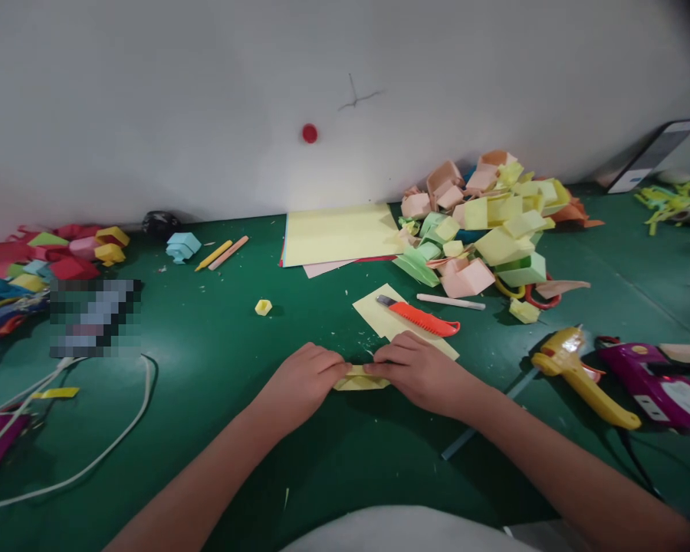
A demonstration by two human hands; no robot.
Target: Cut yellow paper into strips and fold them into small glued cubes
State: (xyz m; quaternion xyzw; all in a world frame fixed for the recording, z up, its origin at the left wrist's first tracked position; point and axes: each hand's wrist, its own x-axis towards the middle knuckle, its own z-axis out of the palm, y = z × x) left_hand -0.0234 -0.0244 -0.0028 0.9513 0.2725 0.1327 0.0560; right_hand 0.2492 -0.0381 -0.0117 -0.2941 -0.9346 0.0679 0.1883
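Yellow folded paper (361,379): low at the centre of the green worktop (218,383), between both hands; held by its ends, apparently so that the pull or press is even across it.
White cable (149,379): looped at the far left near a blurred device (95,314); its curve is well apart from the hands.
Coloured paper heap (74,249): against the wall, perhaps pushed back to leave working room.
Small yellow paper cup (263,307): alone, beyond the left hand, touching nothing.
Left hand (311,377): gripping the paper's left end, thumb and fingers pinched over it.
Sheet stack (342,234): flat by the wall, yellow sheet uppermost, likely kept as stock.
Right hand (417,374): gripping the right end in the same way, seemingly to match the left.
Orange cutter (425,318): lying across yellow offcuts (373,310) just beyond the right hand; the nearest obstacle if that hand goes forward.
White pen (451,301): just behind the cutter.
Large paper pile (503,230): folded pieces crowding the back right, partly over scissors (543,299), which would be awkward to draw out.
Glue gun (592,383): on its side, its stick (460,443) running under the right forearm and so in its way.
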